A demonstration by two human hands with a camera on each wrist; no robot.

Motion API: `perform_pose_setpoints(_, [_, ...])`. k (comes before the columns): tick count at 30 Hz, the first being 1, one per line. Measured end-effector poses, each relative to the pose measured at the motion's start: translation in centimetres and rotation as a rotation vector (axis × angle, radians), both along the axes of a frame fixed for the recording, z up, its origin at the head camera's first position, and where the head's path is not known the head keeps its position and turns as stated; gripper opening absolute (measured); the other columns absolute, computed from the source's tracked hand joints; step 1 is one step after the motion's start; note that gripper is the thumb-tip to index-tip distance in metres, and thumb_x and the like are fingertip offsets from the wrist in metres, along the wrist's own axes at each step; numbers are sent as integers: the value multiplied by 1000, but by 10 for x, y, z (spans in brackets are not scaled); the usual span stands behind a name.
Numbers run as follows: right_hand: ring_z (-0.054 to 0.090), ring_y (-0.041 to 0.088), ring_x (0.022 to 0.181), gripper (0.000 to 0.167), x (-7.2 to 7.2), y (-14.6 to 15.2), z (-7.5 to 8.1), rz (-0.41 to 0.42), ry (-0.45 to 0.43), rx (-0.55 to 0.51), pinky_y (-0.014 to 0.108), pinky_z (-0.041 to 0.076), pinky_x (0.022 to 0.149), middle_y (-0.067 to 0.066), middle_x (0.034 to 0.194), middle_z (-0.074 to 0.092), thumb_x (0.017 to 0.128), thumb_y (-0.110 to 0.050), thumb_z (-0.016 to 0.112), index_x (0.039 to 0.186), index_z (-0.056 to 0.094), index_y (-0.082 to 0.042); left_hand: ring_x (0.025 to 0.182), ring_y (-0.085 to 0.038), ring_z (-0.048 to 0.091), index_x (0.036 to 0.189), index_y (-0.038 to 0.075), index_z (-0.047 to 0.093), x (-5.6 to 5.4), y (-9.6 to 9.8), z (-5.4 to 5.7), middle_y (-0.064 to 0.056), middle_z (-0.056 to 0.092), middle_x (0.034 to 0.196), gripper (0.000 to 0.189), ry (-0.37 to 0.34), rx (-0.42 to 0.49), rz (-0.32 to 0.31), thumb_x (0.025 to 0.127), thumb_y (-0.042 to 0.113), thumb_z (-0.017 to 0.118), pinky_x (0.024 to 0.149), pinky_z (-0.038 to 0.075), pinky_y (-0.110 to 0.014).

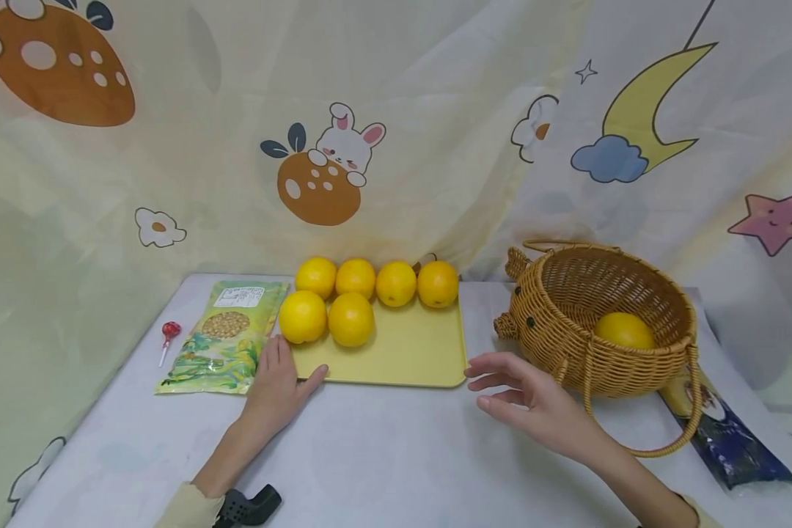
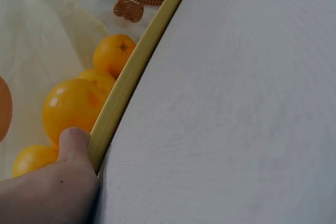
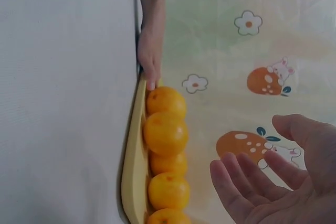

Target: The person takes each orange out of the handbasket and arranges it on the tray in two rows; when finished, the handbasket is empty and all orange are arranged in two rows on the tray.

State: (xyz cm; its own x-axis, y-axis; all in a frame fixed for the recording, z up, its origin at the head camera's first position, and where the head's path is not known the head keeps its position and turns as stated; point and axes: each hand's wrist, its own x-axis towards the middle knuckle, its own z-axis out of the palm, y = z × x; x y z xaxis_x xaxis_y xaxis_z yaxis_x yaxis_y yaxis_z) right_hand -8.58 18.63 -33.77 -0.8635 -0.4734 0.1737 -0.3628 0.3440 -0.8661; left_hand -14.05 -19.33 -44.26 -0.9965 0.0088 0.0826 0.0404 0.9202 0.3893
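Several oranges (image 1: 351,320) sit in two rows on a shallow yellow tray (image 1: 409,359), toward its back and left. My left hand (image 1: 277,392) rests at the tray's front left corner, fingers extended along the left side and thumb spread over the front rim. In the left wrist view that thumb (image 2: 74,142) stands up against the rim. Held in the air by the tray's front right corner, my right hand (image 1: 524,400) has loosely bent fingers and holds nothing. One more orange (image 1: 625,331) lies inside a wicker basket (image 1: 567,359) shaped like a pig, to the right.
Left of the tray lie a green-yellow packet (image 1: 224,337) and a red lollipop (image 1: 169,331). A dark blue packet (image 1: 732,440) lies partly under the basket, whose handle (image 1: 680,440) hangs toward the front. A printed cloth (image 1: 435,147) hangs behind the table.
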Motion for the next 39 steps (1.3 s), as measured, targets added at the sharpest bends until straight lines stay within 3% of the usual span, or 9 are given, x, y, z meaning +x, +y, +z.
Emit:
perform_pose_setpoints(8, [65, 6, 106, 35, 1, 9, 5, -29, 18, 9, 24, 56, 85, 11, 121, 63, 93, -11, 63, 127, 55, -11, 143, -48, 16, 148, -16, 8, 0, 0, -1, -37, 11, 154, 102, 3, -1, 1, 92, 53, 56, 118, 20, -59])
perform_pose_setpoints(13, [65, 6, 105, 33, -2, 21, 16, -31, 48, 13, 21, 56, 84, -2, 120, 64, 94, -6, 61, 125, 56, -13, 143, -48, 15, 148, -16, 8, 0, 0, -1, -37, 11, 155, 102, -6, 0, 2, 92, 54, 56, 118, 20, -59])
perform_pose_setpoints(18, [65, 5, 105, 28, -4, 33, 26, -47, -42, 91, 22, 56, 83, -6, 119, 64, 95, -15, 61, 124, 58, -14, 143, -48, 16, 147, -17, 8, -1, 0, -1, -37, 12, 154, 101, 7, 4, -4, 92, 54, 55, 118, 20, -59])
perform_pose_setpoints(21, [65, 5, 105, 29, -2, 40, 30, -84, -94, 128, 23, 56, 83, 1, 119, 64, 96, -21, 60, 124, 58, -15, 143, -48, 16, 147, -17, 8, 0, 0, 0, -38, 12, 154, 101, 12, 6, -8, 92, 53, 56, 118, 20, -60])
perform_pose_setpoints(27, [66, 5, 103, 30, 6, 51, 28, -132, -91, 151, 21, 56, 82, 3, 117, 67, 96, -20, 60, 124, 58, -9, 143, -49, 16, 147, -17, 8, 1, 0, 0, -38, 11, 154, 101, 9, 10, -5, 92, 53, 56, 118, 20, -60])
perform_pose_setpoints(31, [67, 3, 101, 30, 11, 57, 23, -165, -76, 164, 20, 57, 80, -6, 114, 68, 95, -19, 61, 124, 59, -10, 143, -49, 15, 147, -18, 8, 1, 1, -1, -38, 11, 154, 101, 7, 13, -8, 92, 53, 55, 118, 20, -60])
perform_pose_setpoints(35, [67, 1, 101, 30, 10, 64, 20, -123, -16, 106, 21, 58, 77, -12, 114, 67, 95, -8, 60, 124, 57, -4, 142, -48, 17, 147, -18, 9, 1, 0, -1, -38, 14, 153, 101, 21, 4, -13, 92, 53, 56, 118, 21, -59])
perform_pose_setpoints(39, [69, 7, 99, 26, -2, 75, 35, -64, -34, 48, 27, 60, 76, -8, 113, 68, 97, -2, 54, 122, 56, 0, 141, -48, 18, 146, -17, 10, 0, 0, -1, -38, 15, 152, 101, 32, 1, -11, 91, 53, 56, 118, 22, -59])
